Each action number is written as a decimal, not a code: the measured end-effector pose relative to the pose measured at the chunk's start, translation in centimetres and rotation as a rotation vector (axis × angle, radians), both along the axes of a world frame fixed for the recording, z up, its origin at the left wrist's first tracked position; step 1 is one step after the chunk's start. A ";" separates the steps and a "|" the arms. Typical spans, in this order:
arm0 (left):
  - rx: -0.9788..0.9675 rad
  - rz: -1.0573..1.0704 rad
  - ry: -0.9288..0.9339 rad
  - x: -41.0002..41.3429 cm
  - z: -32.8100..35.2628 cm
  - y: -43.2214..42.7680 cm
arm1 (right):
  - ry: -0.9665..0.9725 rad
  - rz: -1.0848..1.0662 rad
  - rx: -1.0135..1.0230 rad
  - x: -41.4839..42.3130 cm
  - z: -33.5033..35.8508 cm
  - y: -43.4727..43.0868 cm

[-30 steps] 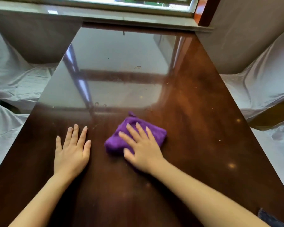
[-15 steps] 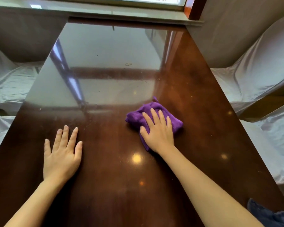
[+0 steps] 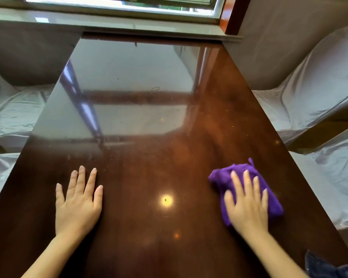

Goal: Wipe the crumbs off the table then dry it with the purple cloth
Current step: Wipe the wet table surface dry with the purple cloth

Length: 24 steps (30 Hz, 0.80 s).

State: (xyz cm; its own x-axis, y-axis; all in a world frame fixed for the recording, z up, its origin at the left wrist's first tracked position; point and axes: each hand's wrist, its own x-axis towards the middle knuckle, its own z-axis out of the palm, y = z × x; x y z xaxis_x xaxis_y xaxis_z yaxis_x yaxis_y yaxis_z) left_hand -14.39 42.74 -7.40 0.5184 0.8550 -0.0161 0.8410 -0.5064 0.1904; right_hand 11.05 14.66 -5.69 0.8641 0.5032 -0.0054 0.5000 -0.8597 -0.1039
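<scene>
Pressing down with a flat palm, the person's right hand (image 3: 247,203) lies on the purple cloth (image 3: 269,199), fingers spread and straight rather than gripping it. The cloth is bunched into a rough lump and sits on the table (image 3: 149,177) near its right edge, partly hidden under the hand. The left hand (image 3: 78,203) rests flat on the bare wood well apart from the right, fingers extended and slightly fanned, holding nothing. The tabletop is dark, glossy brown and mirrors the window (image 3: 117,5) at its far end. Faint smudges and small specks show on the shine. Chairs draped in pale covers (image 3: 309,93) stand along both long sides. A scrap of dark blue fabric (image 3: 325,267) shows at the near right corner.
</scene>
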 end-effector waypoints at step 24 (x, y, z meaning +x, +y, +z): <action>0.012 -0.009 0.059 0.1 -0.2 0.5 | 0.074 0.954 -0.005 -11.2 -0.4 9.7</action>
State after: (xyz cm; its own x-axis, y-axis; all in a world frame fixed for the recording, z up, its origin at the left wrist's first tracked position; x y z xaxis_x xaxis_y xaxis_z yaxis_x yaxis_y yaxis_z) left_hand -14.26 43.26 -7.56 0.5243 0.8508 -0.0368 0.8461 -0.5156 0.1351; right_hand -0.13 24.36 -6.08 0.0872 0.9950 -0.0479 0.9825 -0.0939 -0.1609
